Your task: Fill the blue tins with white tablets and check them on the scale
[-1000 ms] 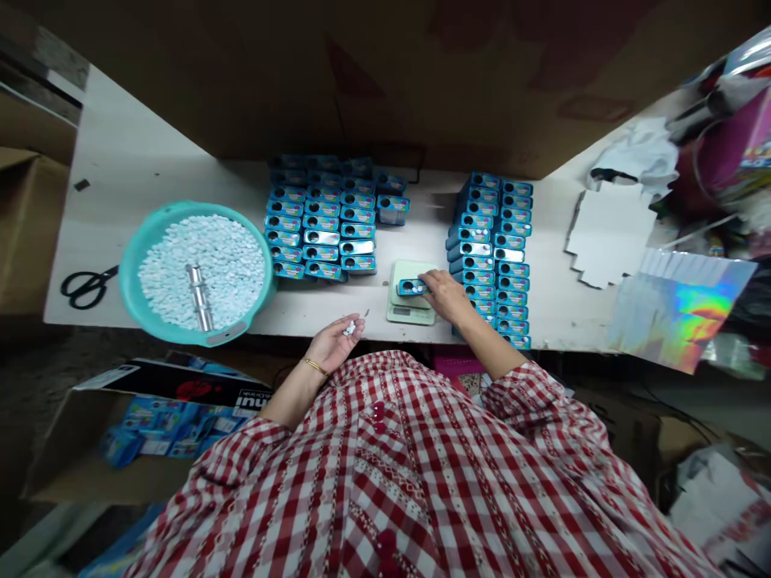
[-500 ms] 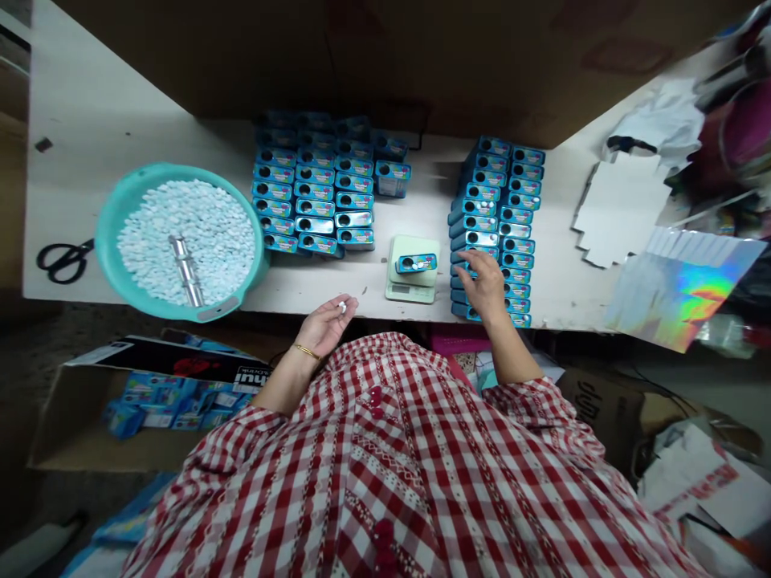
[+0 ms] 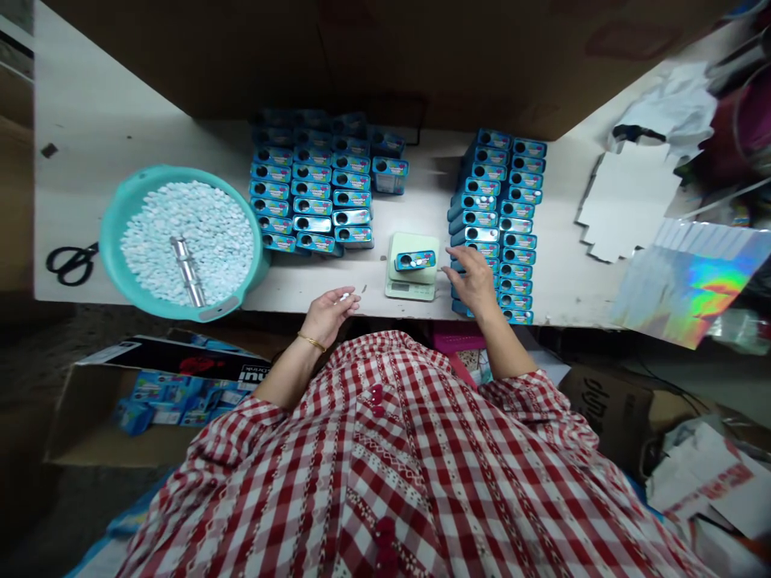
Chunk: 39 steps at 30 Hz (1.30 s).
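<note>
The tin (image 3: 425, 260) stands on the scale (image 3: 394, 277), and a few white pieces (image 3: 414, 262) lie on its top. From the scale, the left hand (image 3: 328, 315) is at 8 o'clock; its grip is narrow, with a mint (image 3: 345, 297) at the fingertips. The right hand (image 3: 475, 281) is at 3 o'clock, its thumb and fingers wide apart, near the right rows (image 3: 516, 241). The bowl (image 3: 114, 257) is at 9 o'clock, the left rows (image 3: 312, 190) at 10.

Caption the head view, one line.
Left hand holding white pieces; blue container on the scale; right hand open beside it.
</note>
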Each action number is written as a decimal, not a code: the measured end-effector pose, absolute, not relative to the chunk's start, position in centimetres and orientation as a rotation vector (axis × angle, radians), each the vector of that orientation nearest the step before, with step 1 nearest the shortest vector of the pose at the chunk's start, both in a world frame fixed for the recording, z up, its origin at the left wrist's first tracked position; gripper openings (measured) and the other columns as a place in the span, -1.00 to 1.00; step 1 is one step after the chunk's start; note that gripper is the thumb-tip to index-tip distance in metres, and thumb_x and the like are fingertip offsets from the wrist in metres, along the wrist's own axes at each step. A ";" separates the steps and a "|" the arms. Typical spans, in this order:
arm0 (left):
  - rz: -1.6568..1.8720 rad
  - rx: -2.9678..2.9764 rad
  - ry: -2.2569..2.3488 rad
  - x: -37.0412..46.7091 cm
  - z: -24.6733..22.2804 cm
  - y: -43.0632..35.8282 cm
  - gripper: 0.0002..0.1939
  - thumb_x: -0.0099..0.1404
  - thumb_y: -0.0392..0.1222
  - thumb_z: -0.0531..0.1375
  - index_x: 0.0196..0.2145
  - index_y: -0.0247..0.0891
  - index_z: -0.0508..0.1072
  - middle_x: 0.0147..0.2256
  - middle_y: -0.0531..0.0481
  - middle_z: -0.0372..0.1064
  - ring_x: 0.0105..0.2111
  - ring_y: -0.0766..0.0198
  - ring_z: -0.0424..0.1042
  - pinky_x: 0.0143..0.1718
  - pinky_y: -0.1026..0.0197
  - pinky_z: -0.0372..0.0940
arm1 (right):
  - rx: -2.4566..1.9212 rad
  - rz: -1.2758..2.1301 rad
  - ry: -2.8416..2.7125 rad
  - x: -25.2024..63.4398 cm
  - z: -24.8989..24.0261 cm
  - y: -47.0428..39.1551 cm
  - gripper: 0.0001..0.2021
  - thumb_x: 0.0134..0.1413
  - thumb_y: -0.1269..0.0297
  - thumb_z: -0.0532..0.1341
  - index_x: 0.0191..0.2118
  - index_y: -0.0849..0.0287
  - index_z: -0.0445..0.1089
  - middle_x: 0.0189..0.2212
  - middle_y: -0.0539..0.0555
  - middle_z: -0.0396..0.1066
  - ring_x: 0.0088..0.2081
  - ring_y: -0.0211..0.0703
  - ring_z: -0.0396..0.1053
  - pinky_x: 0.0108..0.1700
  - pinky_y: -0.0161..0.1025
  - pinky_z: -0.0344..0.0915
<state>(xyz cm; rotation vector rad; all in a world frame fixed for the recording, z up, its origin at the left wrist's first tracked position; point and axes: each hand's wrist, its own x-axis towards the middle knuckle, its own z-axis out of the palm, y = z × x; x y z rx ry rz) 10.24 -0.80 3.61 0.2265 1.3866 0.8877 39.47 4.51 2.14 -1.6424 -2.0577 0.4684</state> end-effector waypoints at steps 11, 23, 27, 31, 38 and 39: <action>0.667 1.138 1.421 15.7 5.9 6.4 -0.81 0.00 -0.51 0.22 -0.47 -0.27 0.52 -0.40 -0.02 0.36 -0.36 0.24 0.40 -0.15 0.21 0.25 | -1.657 0.539 -1.969 39.6 1.6 2.6 -0.73 0.16 0.21 0.10 -0.07 0.11 0.40 -0.15 0.15 0.45 -0.06 -0.02 0.36 0.00 -0.02 0.29; 0.642 1.242 1.357 18.4 4.3 7.7 -0.86 0.06 -0.40 0.20 -0.41 -0.22 0.49 -0.27 -0.14 0.39 -0.08 0.09 0.31 -0.05 0.22 0.21 | -1.642 0.611 -1.904 40.1 0.8 -0.2 -0.74 0.17 0.20 0.09 -0.10 0.11 0.42 -0.21 0.13 0.47 -0.15 -0.04 0.39 -0.07 -0.05 0.33; 0.636 1.255 1.360 18.3 4.6 7.9 -0.78 0.02 -0.49 0.18 -0.42 -0.22 0.50 -0.29 -0.11 0.38 -0.07 0.09 0.30 0.05 0.18 0.12 | -1.633 0.594 -1.944 39.1 1.4 0.8 -0.73 0.21 0.22 0.05 -0.07 0.12 0.41 -0.19 0.13 0.46 -0.12 -0.05 0.35 -0.04 -0.08 0.29; 0.659 1.316 1.423 16.9 5.2 7.7 -0.83 0.05 -0.44 0.20 -0.43 -0.22 0.52 -0.33 -0.09 0.37 -0.11 0.08 0.31 0.06 0.15 0.10 | -1.694 0.553 -2.121 37.0 2.3 3.1 -0.69 0.25 0.26 -0.02 -0.04 0.09 0.40 -0.12 0.15 0.41 -0.09 -0.01 0.27 -0.05 -0.05 0.19; 0.756 1.351 1.800 7.8 5.4 5.1 -0.86 0.10 -0.25 0.22 -0.33 -0.24 0.53 -0.28 -0.07 0.40 -0.22 0.15 0.35 -0.09 0.20 0.20 | -1.616 0.551 -2.452 33.1 2.0 5.8 -0.71 0.24 0.34 -0.02 -0.12 0.12 0.44 -0.20 0.14 0.44 -0.16 -0.02 0.26 -0.10 -0.08 0.15; 0.757 1.377 1.879 6.1 5.2 4.8 -0.84 0.12 -0.23 0.21 -0.31 -0.25 0.52 -0.27 -0.07 0.40 -0.24 0.17 0.35 -0.10 0.21 0.20 | -1.590 0.573 -2.441 32.7 1.8 6.0 -0.71 0.24 0.35 -0.02 -0.10 0.11 0.43 -0.19 0.13 0.44 -0.16 -0.04 0.28 -0.10 -0.10 0.17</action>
